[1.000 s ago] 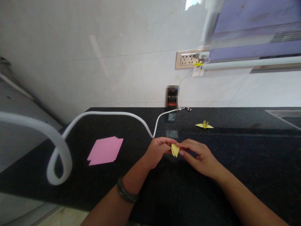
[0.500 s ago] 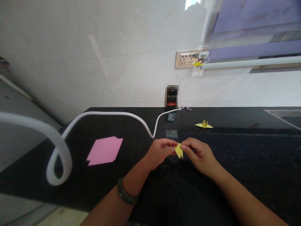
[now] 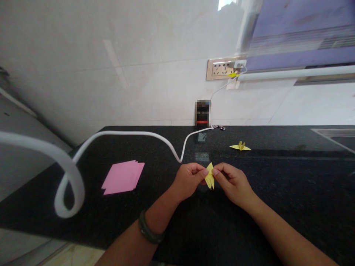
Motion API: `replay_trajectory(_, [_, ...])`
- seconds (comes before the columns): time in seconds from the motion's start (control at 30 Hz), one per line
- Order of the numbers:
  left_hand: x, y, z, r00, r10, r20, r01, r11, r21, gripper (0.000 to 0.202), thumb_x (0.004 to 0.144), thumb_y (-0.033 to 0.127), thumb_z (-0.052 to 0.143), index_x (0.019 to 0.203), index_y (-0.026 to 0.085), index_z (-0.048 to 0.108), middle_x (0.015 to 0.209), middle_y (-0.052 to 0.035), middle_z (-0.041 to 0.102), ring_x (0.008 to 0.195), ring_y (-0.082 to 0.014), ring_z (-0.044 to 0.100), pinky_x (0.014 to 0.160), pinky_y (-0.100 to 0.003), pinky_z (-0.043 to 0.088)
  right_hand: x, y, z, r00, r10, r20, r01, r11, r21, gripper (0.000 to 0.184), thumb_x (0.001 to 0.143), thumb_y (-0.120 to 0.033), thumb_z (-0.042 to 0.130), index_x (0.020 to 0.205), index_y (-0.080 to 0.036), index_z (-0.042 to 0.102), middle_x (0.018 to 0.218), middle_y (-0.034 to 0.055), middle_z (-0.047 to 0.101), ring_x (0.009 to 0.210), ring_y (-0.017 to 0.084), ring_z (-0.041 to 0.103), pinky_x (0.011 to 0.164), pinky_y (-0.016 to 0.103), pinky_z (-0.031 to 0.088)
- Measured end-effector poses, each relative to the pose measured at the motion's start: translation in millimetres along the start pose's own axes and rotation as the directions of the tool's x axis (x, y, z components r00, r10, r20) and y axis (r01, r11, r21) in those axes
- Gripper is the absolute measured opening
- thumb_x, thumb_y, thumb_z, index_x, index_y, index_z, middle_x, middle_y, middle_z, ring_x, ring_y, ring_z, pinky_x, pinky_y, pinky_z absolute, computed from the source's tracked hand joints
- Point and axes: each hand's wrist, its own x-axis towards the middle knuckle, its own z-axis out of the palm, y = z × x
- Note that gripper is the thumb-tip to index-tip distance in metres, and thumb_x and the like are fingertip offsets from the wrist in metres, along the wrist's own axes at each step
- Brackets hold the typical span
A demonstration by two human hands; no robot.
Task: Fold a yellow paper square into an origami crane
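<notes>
Two bare forearms reach in from the near edge; one dark bracelet point(image 3: 149, 232) on the left wrist. Left hand point(image 3: 188, 180) and right hand point(image 3: 234, 183) meet over the black bench point(image 3: 291, 192), near its middle. Between them, one small folded yellow paper point(image 3: 210, 177), held just above the bench top. Left grip: thumb and fingertips pinched on the paper's left side. Right grip: thumb and forefinger pinched on its right side. The paper shows one point up and two points down.

To the left, lying flat on the bench: one stack of pink paper squares point(image 3: 122, 177), well apart from the hands; sheet count cannot be told.

Further back, right of the hands: one finished yellow folded figure point(image 3: 240, 146) resting on the bench.

One white cable point(image 3: 133, 135) loops across the bench.

At the wall: one dark blurred device point(image 3: 202, 113); above it, one wall socket strip point(image 3: 222, 69).
</notes>
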Motion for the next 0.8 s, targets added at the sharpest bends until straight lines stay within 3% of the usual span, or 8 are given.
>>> replay_trajectory(0.13, [0.5,-1.3,-0.1,0.999,0.017,-0.035,-0.017,1.000,0.008,0.020,0.067,0.033,0.059,0.069,0.012,0.059,0.059,-0.0018,0.060,0.052,-0.0100,0.054,0.052,-0.022,0.044,0.3,1.5,0.4,0.998,0.015,0.060,-0.021,0.996,0.090,0.014,0.078,-0.029,0.047,0.075,-0.019,0.056,0.067,0.0014,0.058,0.057,0.013,0.052,0.053,0.024,0.042])
replay_trajectory(0.4, [-0.4,-0.7,1.9,0.999,0.009,-0.030,-0.010,1.000,-0.022,0.018,0.065,0.028,0.061,0.070,0.013,0.053,0.057,-0.0001,0.058,0.051,-0.0089,0.053,0.051,-0.022,0.044,0.8,5.7,5.1,0.986,0.154,0.058,-0.163,0.965,0.204,0.014,0.078,-0.029,0.048,0.075,-0.018,0.056,0.064,0.0002,0.054,0.058,0.012,0.049,0.053,0.023,0.040])
replay_trajectory(0.8, [0.2,-10.1,0.5,0.998,0.048,-0.026,-0.046,0.996,0.073,0.016,0.068,0.028,0.057,0.071,0.014,0.050,0.056,0.0020,0.054,0.048,-0.0076,0.050,0.047,-0.019,0.038,1.0,6.2,14.2,0.921,0.363,0.137,-0.381,0.775,0.504,0.015,0.073,-0.030,0.053,0.066,-0.017,0.052,0.057,-0.0014,0.054,0.053,0.011,0.050,0.053,0.024,0.042])
